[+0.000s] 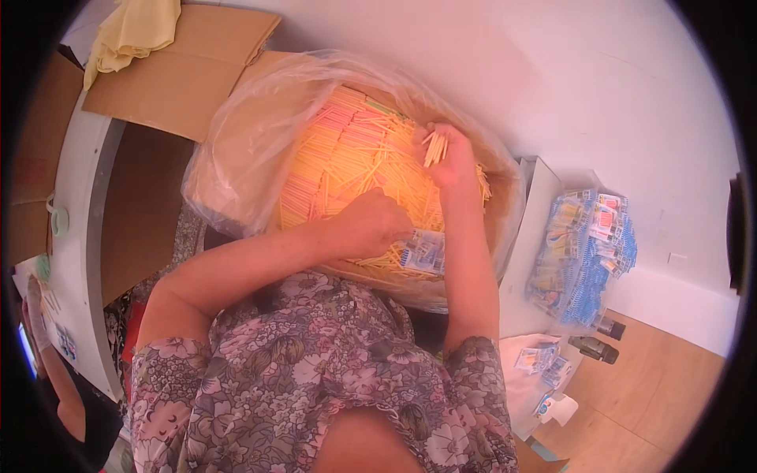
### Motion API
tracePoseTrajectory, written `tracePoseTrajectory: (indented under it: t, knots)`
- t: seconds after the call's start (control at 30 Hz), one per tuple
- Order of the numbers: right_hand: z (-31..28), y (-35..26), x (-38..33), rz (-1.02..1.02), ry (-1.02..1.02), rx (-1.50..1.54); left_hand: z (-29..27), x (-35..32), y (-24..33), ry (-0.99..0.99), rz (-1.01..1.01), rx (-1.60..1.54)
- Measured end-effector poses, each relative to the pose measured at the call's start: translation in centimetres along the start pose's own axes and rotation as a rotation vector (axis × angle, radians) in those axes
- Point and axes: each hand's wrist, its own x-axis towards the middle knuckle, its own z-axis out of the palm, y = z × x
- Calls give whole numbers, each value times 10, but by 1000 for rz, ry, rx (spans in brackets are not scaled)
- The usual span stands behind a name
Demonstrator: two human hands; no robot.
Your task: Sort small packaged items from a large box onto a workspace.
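A cardboard box (489, 268) lined with clear plastic stands before me, filled with thin yellow, orange and pink sticks (347, 165). My right hand (451, 162), raised over the far right of the pile, is closed round a small bunch of pale yellow sticks (435, 147). Down at the near side, my left hand (377, 225) is curled closed above the sticks; what its fingers hold, if anything, is hidden. A small clear packet with blue markings (424, 254) lies on the sticks just right of that hand.
To the right, a clear bag (564, 260) of blue-marked packets leans by the wall, with more loose packets (544, 363) nearer me. An opened cardboard flap (181, 71) with a yellow cloth (134, 35) is at far left. Another person's arm (59, 370) shows at the left edge.
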Motion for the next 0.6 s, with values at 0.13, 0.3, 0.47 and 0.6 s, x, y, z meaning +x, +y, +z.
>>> tracePoseTrajectory:
  t: [0.13,0.3,0.47,0.6]
  knots:
    - [-30,3,19,29,-298,71,-1,0,0,13,-7,-44]
    - [-14,3,-20,-97,-173,-329,0,-1,-5,-78,26,-101]
    - [-4,18,-41,-655,-135,-1469,-3,-2,2,-188,211,-236]
    - [18,34,-48,-865,-361,-1930,3,-3,1,-114,232,-300]
